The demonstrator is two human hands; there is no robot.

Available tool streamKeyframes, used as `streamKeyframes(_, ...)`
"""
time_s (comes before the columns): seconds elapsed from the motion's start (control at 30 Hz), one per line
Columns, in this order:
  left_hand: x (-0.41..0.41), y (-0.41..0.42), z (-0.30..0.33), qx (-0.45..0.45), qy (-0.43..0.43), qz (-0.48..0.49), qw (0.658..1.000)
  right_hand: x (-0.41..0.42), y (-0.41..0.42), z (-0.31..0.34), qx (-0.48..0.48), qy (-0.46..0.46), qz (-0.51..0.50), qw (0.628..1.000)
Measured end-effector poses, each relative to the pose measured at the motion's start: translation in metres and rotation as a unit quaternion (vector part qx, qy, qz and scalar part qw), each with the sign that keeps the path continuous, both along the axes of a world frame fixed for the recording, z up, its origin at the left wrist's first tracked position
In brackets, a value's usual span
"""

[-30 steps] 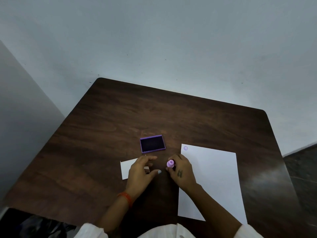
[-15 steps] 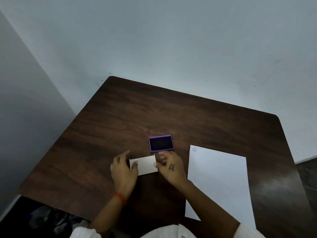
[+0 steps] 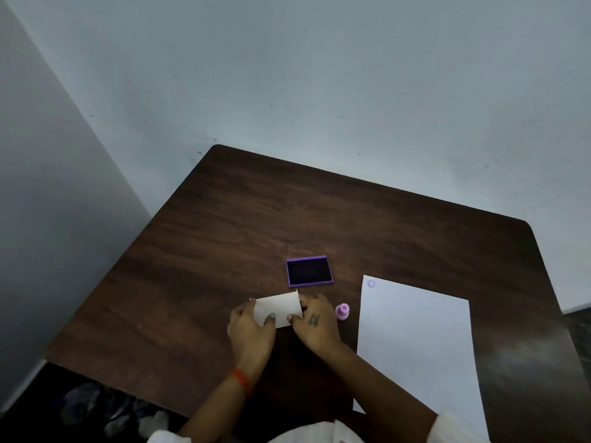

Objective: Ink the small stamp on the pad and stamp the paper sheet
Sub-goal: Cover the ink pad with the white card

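The small pink stamp (image 3: 342, 311) stands upright on the table, free of both hands, between my right hand and the paper sheet. The white paper sheet (image 3: 419, 346) lies at the right with one purple stamp mark (image 3: 371, 284) in its far left corner. The purple ink pad (image 3: 309, 271) sits open just beyond my hands. My left hand (image 3: 251, 330) and my right hand (image 3: 315, 324) together hold a small white card (image 3: 278, 310), lifted off the table and tilted, one hand at each end.
The dark wooden table (image 3: 256, 225) fills the view, with its far edge against a pale wall. Its left edge drops to a dark floor with some dim objects (image 3: 105, 407) at the lower left.
My right hand set the pink stamp down beside the sheet. Both hands then took the small white card, which lay flat, and raised it off the table.
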State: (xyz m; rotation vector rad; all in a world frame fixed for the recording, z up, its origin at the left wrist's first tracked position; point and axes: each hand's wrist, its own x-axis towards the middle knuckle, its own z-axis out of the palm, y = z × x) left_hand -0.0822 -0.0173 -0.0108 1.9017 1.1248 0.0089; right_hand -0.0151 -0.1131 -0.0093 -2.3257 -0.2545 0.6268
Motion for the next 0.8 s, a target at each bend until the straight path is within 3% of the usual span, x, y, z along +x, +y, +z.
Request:
streamKeyframes(0.37,0.057,-0.009,0.032,0.012,-0.114,-0.025,0.993,0.049,-0.017,0.028,0.044,-0.098,-0.102,0.989)
streamKeyframes(0.8,0.085,-0.028,0.011,-0.010,-0.055,-0.017,0.998,0.069,-0.023,0.005,0.002,-0.068,-0.134,0.989)
